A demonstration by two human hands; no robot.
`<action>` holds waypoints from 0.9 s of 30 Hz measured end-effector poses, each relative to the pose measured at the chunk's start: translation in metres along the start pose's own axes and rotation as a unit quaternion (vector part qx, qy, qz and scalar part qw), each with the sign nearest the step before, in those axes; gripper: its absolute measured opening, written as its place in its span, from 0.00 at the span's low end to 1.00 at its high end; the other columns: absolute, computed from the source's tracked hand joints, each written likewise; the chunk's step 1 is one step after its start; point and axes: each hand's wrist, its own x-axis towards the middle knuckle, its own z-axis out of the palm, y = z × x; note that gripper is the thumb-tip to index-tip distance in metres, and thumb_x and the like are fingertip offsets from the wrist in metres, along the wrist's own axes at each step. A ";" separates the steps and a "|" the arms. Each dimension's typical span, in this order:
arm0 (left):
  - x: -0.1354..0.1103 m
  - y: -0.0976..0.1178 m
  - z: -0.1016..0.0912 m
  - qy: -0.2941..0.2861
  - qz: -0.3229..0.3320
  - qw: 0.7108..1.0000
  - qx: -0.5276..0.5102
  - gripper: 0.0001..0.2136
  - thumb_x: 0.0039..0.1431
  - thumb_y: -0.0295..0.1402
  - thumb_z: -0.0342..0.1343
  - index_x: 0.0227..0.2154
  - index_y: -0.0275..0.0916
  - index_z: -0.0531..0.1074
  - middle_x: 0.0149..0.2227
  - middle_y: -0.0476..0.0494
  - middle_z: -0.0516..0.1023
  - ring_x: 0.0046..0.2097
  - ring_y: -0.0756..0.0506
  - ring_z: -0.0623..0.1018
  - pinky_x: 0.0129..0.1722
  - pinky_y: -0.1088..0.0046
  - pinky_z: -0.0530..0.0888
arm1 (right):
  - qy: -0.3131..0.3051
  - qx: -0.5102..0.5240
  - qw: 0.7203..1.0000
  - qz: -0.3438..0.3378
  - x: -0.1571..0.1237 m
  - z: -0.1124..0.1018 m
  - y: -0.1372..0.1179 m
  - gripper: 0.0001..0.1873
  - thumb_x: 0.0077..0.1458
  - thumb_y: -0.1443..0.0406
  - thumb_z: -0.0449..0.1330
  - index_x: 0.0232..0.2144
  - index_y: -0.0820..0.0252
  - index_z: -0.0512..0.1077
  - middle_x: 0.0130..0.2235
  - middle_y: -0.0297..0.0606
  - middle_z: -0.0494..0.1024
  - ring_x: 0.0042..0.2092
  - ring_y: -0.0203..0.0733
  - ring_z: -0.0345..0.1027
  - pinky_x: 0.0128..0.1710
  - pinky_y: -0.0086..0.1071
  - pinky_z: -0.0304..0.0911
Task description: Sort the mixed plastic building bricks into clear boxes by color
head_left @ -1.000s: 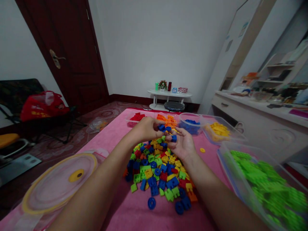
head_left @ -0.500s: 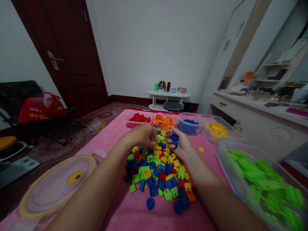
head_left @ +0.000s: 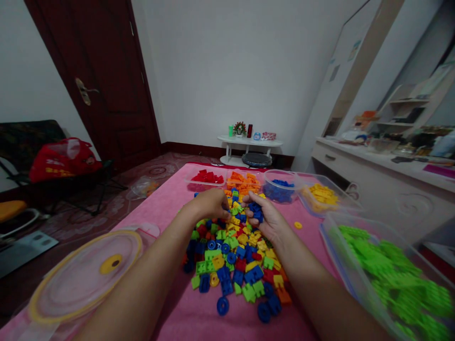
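Observation:
A mixed pile of toy building blocks [head_left: 231, 258] in blue, green, yellow, red and orange spreads over the pink cloth [head_left: 170, 189]. My left hand [head_left: 215, 204] reaches into the far left part of the pile, its fingers bent down and pinched together; what they hold, if anything, is hidden. Palm up over the far right part of the pile, my right hand [head_left: 265, 218] is curled around several blue building blocks [head_left: 255, 211].
Clear tubs of red blocks [head_left: 208, 177], orange blocks [head_left: 243, 182], blue blocks [head_left: 280, 189] and yellow blocks [head_left: 323, 195] line the far edge. At right stands a bin of green blocks [head_left: 398, 274]. A round lid [head_left: 85, 274] lies at left, a yellow ring [head_left: 297, 225] right of the pile.
My left hand has shifted slightly down and picks at the pile. The blue blocks stay in my right hand. A few blocks at the near left of the pile lie differently.

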 end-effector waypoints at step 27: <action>0.000 0.024 -0.008 0.095 0.067 0.931 -0.346 0.18 0.54 0.46 0.50 0.20 0.35 0.65 0.19 0.51 0.65 0.22 0.53 0.67 0.21 0.78 0.62 | -0.055 -0.030 0.997 -0.051 -0.007 0.002 -0.006 0.17 0.43 0.55 0.66 0.31 0.61 0.70 0.24 0.30 0.68 0.18 0.24 0.56 0.10 0.17 0.42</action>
